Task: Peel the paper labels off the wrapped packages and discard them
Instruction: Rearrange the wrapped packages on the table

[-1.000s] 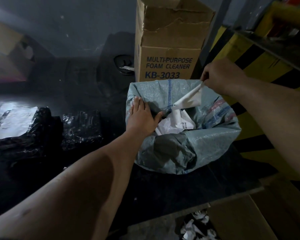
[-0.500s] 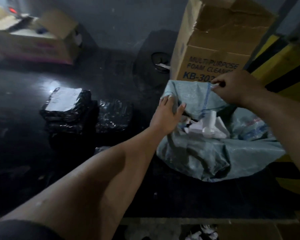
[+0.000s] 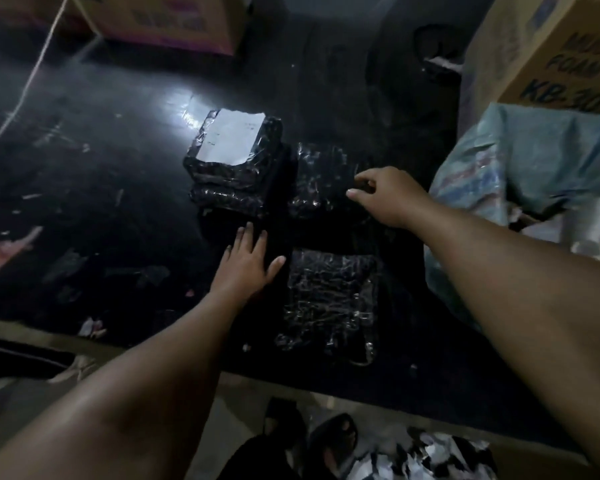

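Black plastic-wrapped packages lie on a dark table [image 3: 101, 174]. A stack of two at the back [image 3: 234, 168] carries a white paper label [image 3: 232, 136] on its top. An unlabelled package [image 3: 321, 180] lies to its right, and another [image 3: 329, 299] sits nearer the front edge. My left hand [image 3: 248, 263] lies flat and open on the table, just left of the near package. My right hand [image 3: 383, 194] hovers over the right edge of the middle package, fingers curled loosely, holding nothing.
A grey-green woven sack [image 3: 520, 168] with crumpled white paper in it stands at the right. A cardboard foam-cleaner box [image 3: 551, 53] is behind it, another box [image 3: 167, 19] at the back. Paper scraps [image 3: 426, 455] litter the floor beside sandalled feet.
My right hand let go of the label in the sack and swung left to the packages. My left hand left the sack's rim and moved onto the table. The view turned left.
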